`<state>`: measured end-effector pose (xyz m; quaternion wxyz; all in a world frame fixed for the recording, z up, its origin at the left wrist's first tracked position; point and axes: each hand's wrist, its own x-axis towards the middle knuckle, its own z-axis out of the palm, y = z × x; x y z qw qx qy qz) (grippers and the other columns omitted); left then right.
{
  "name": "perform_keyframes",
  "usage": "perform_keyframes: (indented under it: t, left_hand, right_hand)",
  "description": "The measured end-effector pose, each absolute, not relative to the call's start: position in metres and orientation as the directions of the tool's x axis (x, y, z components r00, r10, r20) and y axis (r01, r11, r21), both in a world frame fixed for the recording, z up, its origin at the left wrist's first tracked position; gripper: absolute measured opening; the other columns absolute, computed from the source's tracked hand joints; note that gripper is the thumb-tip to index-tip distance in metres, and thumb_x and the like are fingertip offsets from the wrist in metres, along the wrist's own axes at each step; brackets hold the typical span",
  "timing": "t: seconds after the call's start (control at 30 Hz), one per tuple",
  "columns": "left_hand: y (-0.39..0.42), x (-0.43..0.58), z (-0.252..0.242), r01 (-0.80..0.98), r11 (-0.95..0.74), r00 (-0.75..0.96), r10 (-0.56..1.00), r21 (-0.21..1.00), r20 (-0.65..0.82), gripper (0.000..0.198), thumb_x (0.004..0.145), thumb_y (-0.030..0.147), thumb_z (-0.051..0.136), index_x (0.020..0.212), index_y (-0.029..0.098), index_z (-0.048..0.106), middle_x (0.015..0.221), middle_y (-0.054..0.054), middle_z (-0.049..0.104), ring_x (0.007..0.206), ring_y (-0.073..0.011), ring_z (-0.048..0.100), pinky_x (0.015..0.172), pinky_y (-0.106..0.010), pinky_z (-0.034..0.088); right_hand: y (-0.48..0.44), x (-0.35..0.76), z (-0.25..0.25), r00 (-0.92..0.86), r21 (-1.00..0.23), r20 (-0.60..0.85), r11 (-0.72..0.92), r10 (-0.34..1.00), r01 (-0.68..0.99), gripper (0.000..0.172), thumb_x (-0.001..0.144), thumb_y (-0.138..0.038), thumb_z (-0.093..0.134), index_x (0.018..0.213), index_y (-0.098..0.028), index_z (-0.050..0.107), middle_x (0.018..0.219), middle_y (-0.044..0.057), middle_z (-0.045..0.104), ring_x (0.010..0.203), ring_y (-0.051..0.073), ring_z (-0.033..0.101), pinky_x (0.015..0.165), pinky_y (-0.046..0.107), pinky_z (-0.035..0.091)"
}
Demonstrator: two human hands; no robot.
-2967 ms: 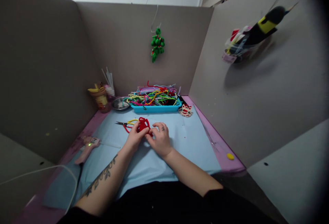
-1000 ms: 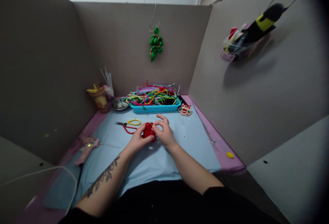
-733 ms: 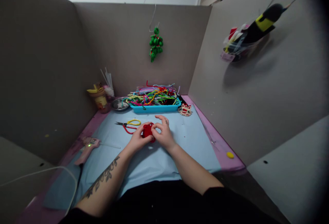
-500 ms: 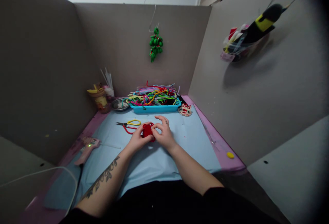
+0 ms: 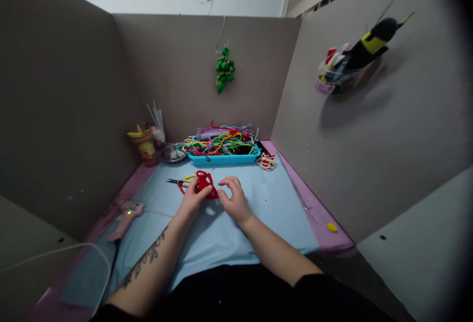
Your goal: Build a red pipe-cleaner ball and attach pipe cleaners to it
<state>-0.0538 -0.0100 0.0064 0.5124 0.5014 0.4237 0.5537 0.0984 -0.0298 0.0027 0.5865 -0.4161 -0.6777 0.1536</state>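
A small red pipe-cleaner shape (image 5: 205, 184) stands upright over the light blue mat (image 5: 258, 213), in the middle of the table. My left hand (image 5: 191, 199) grips it from the left with closed fingers. My right hand (image 5: 232, 201) pinches its lower right end, with the other fingers curled. Just behind my left hand lie scissors (image 5: 181, 181) with one yellow and one red handle loop, partly hidden by the red shape.
A blue tray (image 5: 221, 158) heaped with coloured pipe cleaners stands at the back, beside a metal dish (image 5: 172, 152), a cup (image 5: 143, 144) and a red-and-white craft piece (image 5: 266, 161). A pink glue gun (image 5: 125, 212) lies left. Grey partition walls enclose the table; a green ornament (image 5: 224, 69) hangs behind.
The red shape has been turned upright and shifted slightly left, toward the scissors. My right hand has dropped to its lower right end. The camera tilted a little.
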Motion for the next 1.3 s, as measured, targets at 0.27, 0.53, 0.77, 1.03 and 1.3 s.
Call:
perform_keyframes:
  t: [0.27,0.53,0.77,1.03,1.3]
  left_hand:
    - [-0.018,-0.052,0.006,0.171,-0.229,0.283,0.943,0.958,0.175,0.055,0.064,0.029,0.074,0.116,0.018,0.060,0.105,-0.007,0.066,0.096,-0.0246,0.061,0.086,-0.036,0.048]
    - [-0.020,-0.052,0.011,0.184,-0.257,0.323,0.927,0.949,0.188,0.057,0.064,0.027,0.073,0.119,0.019,0.061,0.115,-0.011,0.065,0.110,-0.0303,0.059,0.098,-0.044,0.043]
    - [-0.016,-0.054,0.006,0.170,-0.251,0.291,0.937,0.953,0.195,0.058,0.067,0.024,0.071,0.123,0.021,0.058,0.127,-0.011,0.060,0.118,-0.0285,0.055,0.103,-0.044,0.039]
    - [-0.014,-0.056,0.005,0.214,-0.264,0.190,0.956,0.940,0.225,0.057,0.068,0.029,0.071,0.122,0.021,0.058,0.126,-0.012,0.060,0.117,-0.0279,0.056,0.103,-0.044,0.040]
    - [-0.009,-0.057,-0.003,0.335,-0.381,0.114,0.924,0.862,0.364,0.054,0.066,0.029,0.071,0.118,0.021,0.060,0.126,-0.011,0.058,0.119,-0.0282,0.053,0.104,-0.043,0.038]
  right_hand:
    - [-0.018,0.111,0.002,0.080,-0.801,0.558,0.512,0.826,0.310,0.019,0.083,-0.026,0.056,0.098,-0.023,0.067,0.115,0.009,0.052,0.115,0.022,0.050,0.104,0.041,0.036]
    - [-0.018,0.110,0.005,0.037,-0.823,0.502,0.464,0.864,0.329,0.007,0.077,-0.023,0.062,0.072,-0.022,0.066,0.120,0.008,0.054,0.117,0.024,0.048,0.106,0.043,0.033]
    - [-0.020,0.109,0.005,-0.038,-0.752,0.570,0.540,0.821,0.378,0.010,0.075,-0.016,0.061,0.072,-0.022,0.068,0.119,0.007,0.055,0.116,0.023,0.046,0.104,0.041,0.035]
    - [-0.017,0.111,0.001,-0.176,-0.795,0.436,0.469,0.883,0.384,0.028,0.078,-0.012,0.053,0.096,-0.022,0.072,0.088,0.003,0.051,0.087,0.017,0.054,0.086,0.034,0.046]
    - [-0.021,0.112,0.000,-0.343,-0.819,0.335,0.451,0.877,0.354,0.047,0.071,-0.013,0.061,0.117,-0.023,0.062,0.106,0.005,0.060,0.068,0.011,0.057,0.073,0.030,0.052]
